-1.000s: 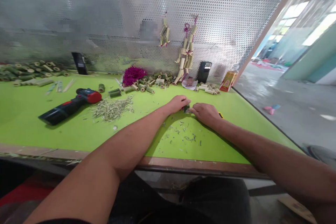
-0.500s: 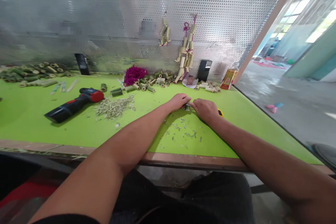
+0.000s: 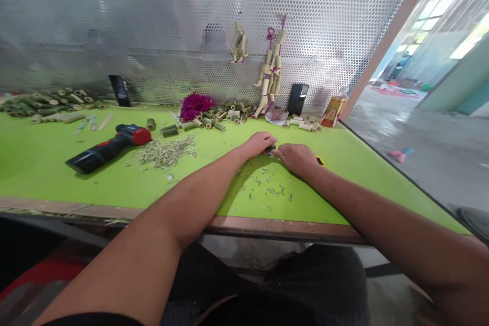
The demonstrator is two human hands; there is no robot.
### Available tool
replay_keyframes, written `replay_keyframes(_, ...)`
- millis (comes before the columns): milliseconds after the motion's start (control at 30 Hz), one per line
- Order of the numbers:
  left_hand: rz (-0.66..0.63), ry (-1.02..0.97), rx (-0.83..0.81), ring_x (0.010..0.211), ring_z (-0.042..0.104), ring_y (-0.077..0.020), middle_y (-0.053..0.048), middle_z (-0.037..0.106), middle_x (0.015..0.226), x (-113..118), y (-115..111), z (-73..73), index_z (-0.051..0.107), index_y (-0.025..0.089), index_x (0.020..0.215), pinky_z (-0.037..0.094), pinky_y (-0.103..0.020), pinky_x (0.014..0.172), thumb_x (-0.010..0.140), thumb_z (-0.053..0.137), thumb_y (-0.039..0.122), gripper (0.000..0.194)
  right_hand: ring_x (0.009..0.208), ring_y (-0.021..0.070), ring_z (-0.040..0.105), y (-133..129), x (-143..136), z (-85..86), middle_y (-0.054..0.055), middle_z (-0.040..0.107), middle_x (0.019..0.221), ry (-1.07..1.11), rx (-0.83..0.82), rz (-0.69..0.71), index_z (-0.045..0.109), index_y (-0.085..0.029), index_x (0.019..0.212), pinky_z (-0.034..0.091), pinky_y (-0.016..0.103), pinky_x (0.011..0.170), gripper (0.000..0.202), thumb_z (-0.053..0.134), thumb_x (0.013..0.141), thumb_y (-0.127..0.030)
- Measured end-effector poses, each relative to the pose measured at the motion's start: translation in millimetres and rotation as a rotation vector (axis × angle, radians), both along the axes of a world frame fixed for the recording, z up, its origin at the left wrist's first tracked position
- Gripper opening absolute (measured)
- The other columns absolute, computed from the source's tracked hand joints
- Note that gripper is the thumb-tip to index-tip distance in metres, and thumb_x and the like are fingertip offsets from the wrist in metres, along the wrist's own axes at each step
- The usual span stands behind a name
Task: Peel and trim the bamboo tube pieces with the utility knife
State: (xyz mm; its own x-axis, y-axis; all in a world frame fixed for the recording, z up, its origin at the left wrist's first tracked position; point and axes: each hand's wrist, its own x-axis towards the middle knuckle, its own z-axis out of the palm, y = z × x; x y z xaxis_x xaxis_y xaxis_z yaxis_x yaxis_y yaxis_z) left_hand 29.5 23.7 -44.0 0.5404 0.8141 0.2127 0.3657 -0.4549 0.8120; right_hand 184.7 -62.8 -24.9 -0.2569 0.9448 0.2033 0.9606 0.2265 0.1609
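Observation:
Over the green table (image 3: 126,191), my left hand (image 3: 260,144) has its fingers closed round a small dark green piece (image 3: 271,148), perhaps bamboo, mostly hidden by the fingers. My right hand (image 3: 296,157) is closed close beside it on the right, its thumb and fingers pinched near that piece. What the right hand grips is too small to make out; a yellow and black thing (image 3: 320,161) shows just past its wrist. Small shavings (image 3: 275,191) lie scattered on the table below both hands.
A black and red power tool (image 3: 109,148) lies left, beside a pile of pale slivers (image 3: 168,152). Behind are bamboo pieces (image 3: 208,123), purple string (image 3: 196,107), a black phone (image 3: 298,99) and a yellow-red bottle (image 3: 334,110). Bamboo figures (image 3: 272,74) hang on the perforated metal panel (image 3: 171,25).
The whole view has shifted slightly. The small piece between my hands shows at a different angle, with less of it visible; both hands stay close together.

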Motion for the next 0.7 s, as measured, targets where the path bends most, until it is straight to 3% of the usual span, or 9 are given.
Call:
replay_keyframes(233,0.103,-0.080,-0.094,0.045,0.045,-0.0097,0.003,0.048,0.051,1.4,-0.2,0.1,0.049,0.017,0.068,0.034,-0.025,0.048,0.082,0.050,0.041,0.028,0.085,0.0200,0.063,-8.6,-2.1,-1.2,0.008,0.070,0.092,-0.044,-0.043,0.199,0.066,-0.020,0.090,0.037,0.029,0.071,0.059,0.018,0.096,-0.054)
replay_keyframes(433,0.013,-0.057,-0.043,0.047,0.043,-0.0091,0.003,0.047,0.051,0.5,-6.7,2.8,0.049,0.017,0.067,0.033,-0.024,0.049,0.081,0.050,0.046,0.033,0.082,0.0195,0.062,-2.8,1.8,-0.7,0.009,0.070,0.092,0.070,0.037,-0.051,0.066,-0.020,0.093,0.037,0.028,0.067,0.059,0.017,0.097,-0.052)
replay_keyframes(567,0.017,-0.031,-0.032,0.048,0.042,-0.0095,0.004,0.047,0.051,0.9,-7.1,2.7,0.050,0.017,0.068,0.034,-0.025,0.051,0.080,0.050,0.049,0.034,0.083,0.0192,0.062,2.4,2.9,-0.3,0.009,0.069,0.093,0.104,0.059,-0.081,0.066,-0.020,0.094,0.038,0.029,0.069,0.055,0.019,0.097,-0.050)
replay_keyframes(700,0.008,0.001,-0.012,0.049,0.042,-0.0100,0.003,0.046,0.051,1.4,-4.7,2.5,0.049,0.017,0.065,0.033,-0.025,0.051,0.081,0.048,0.049,0.036,0.082,0.0185,0.063,1.8,1.6,-1.1,0.008,0.070,0.090,0.086,0.045,-0.015,0.065,-0.020,0.090,0.038,0.028,0.068,0.052,0.024,0.097,-0.050)
